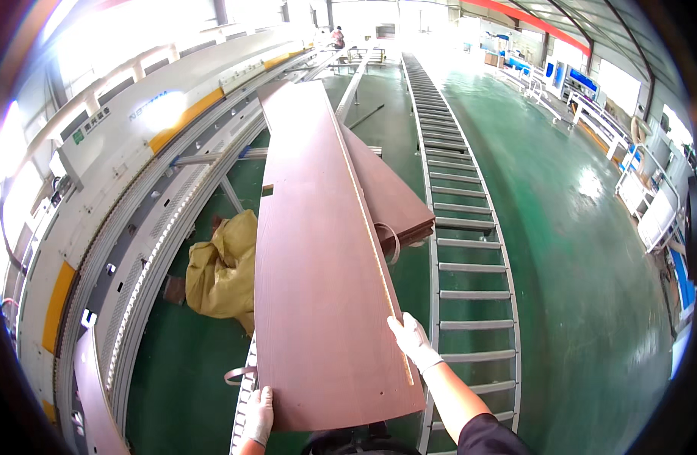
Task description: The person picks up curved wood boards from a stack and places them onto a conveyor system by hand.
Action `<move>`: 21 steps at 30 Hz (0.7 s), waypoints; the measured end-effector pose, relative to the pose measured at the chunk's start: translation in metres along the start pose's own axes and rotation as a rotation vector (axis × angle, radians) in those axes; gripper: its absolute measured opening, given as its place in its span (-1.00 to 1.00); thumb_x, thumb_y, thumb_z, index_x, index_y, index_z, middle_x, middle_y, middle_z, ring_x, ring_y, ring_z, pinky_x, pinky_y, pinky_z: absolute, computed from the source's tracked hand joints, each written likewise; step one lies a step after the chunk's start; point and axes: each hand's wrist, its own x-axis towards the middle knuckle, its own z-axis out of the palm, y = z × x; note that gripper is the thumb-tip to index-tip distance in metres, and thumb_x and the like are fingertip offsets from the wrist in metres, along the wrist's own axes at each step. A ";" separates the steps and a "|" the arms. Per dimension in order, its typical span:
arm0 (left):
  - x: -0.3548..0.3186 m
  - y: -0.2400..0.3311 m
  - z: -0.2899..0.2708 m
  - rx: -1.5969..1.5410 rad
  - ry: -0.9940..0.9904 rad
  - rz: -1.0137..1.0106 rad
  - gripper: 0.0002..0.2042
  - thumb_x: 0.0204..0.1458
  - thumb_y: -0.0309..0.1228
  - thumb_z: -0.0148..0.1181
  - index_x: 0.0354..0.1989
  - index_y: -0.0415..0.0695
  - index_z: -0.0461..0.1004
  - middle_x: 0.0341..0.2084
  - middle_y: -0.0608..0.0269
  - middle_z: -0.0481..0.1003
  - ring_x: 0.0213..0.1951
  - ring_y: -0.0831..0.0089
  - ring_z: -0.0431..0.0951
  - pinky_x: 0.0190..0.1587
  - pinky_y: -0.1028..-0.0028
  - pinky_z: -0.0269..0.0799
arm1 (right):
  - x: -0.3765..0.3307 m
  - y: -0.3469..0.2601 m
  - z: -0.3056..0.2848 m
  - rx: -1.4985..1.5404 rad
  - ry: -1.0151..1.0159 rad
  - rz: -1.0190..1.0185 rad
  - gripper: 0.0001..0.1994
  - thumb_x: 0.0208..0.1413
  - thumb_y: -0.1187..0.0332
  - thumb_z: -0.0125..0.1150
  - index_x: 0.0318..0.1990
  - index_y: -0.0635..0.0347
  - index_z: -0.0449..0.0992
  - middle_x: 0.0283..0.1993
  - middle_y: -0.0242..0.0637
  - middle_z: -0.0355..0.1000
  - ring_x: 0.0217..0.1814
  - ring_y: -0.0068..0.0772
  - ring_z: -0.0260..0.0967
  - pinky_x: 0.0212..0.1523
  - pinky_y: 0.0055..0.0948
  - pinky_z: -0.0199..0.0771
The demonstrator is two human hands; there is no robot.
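A long pinkish-brown board (318, 250) stretches away in front of me. It has a small rectangular notch in its left edge and a pale raw strip along the right one. My left hand (259, 415), in a white glove, grips the near left corner with the thumb on top. On the right edge, farther up, my gloved right hand (413, 343) closes around the board. The fingers of both hands are partly hidden beneath it. A stack of similar boards (390, 189) lies askew behind it to the right, with a strap loop (391, 244) at its near end.
A roller conveyor (469, 295) runs along the right on the green floor (583, 318). At left stands a long white-and-yellow machine (136, 144) with rails. A yellow sack (225, 265) sits beside the board. Far off is another person (338, 36); more equipment (568, 80) lines the right wall.
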 end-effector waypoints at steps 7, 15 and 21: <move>0.052 -0.015 -0.004 0.473 0.243 0.736 -0.58 0.33 -0.15 0.05 0.10 -0.29 0.44 -0.04 -0.08 0.51 0.00 0.02 0.50 0.11 0.27 0.40 | 0.110 0.052 -0.017 0.446 0.394 0.012 -0.55 0.28 0.07 0.23 0.14 0.23 0.49 -0.08 -0.37 0.51 -0.04 -0.51 0.41 -0.20 -0.44 0.47; 0.176 0.122 0.084 0.599 0.000 1.056 -0.37 0.10 -0.04 0.23 0.25 -0.22 0.38 0.31 -0.12 0.28 0.36 -0.14 0.19 0.40 -0.08 0.01 | 0.222 -0.024 0.012 0.309 0.264 0.090 -0.36 0.09 -0.09 0.37 0.06 0.38 0.50 -0.05 -0.08 0.57 -0.05 -0.21 0.49 0.02 -0.22 0.47; 0.244 0.238 0.197 0.744 0.007 1.037 -0.32 0.21 0.06 0.00 0.39 -0.14 0.22 0.42 -0.03 0.17 0.43 -0.16 0.08 0.40 -0.20 -0.10 | 0.219 0.012 0.005 0.520 0.436 0.046 -0.66 0.23 0.10 0.28 -0.19 0.26 0.58 -0.46 -0.41 0.45 -0.45 -0.53 0.30 -0.40 -0.36 0.37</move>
